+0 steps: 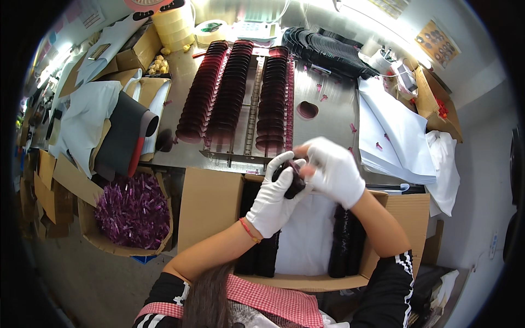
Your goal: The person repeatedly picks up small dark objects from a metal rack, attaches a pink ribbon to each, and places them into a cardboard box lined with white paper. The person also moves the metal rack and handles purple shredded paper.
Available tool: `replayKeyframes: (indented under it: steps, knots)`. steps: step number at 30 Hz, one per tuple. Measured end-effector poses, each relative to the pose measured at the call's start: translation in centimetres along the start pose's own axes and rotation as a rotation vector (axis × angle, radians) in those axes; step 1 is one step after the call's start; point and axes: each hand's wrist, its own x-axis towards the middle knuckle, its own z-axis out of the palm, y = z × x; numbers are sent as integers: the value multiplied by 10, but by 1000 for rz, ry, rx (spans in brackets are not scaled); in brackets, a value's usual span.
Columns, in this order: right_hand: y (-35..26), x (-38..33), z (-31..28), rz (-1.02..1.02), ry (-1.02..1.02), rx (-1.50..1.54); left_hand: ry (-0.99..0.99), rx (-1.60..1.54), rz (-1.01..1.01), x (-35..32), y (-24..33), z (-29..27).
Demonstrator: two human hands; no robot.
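Gloved in white, my left hand (270,203) is closed round a dark tinted lens (296,189), with thumb and fingers on its edges. My right hand (336,174), also gloved but with bare fingertips showing, is closed at the lens's upper right side; whether it grips the lens or a small piece on it is hidden. Just beyond my hands stands a metal rack (252,109) with rows of dark red lenses (203,95) standing on edge. A single round lens (307,110) lies on the metal table (331,131) to the right of the rack.
Below my hands is an open cardboard box (210,205) with white lining and black rolls. At left, another box holds many purple plastic pieces (133,210). White sheets (391,131) lie at right, stacked black curved pieces (328,52) behind, and tape rolls (174,27) at far left.
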Motion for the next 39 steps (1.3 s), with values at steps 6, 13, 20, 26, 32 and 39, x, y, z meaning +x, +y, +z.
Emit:
replayKeyframes:
  steps: [6, 13, 20, 26, 32, 39]
  knots:
    - [145, 49, 29, 123, 84, -536, -168, -183, -134, -2, 15, -13]
    - [193, 64, 53, -1, 45, -675, -164, -25, -154, -9, 28, -30]
    - [139, 41, 46, 327, 419, 396, -35, 117, 84, -9, 14, -23]
    - [7, -25, 64, 685, 358, 463, -9, 365, 216, -5, -1, -12]
    - [-31, -55, 43, 139, 28, -128, 4, -17, 21, -47, -12, -21]
    - [64, -28, 39, 398, -118, -249, -165, -246, -177, -70, 8, -32]
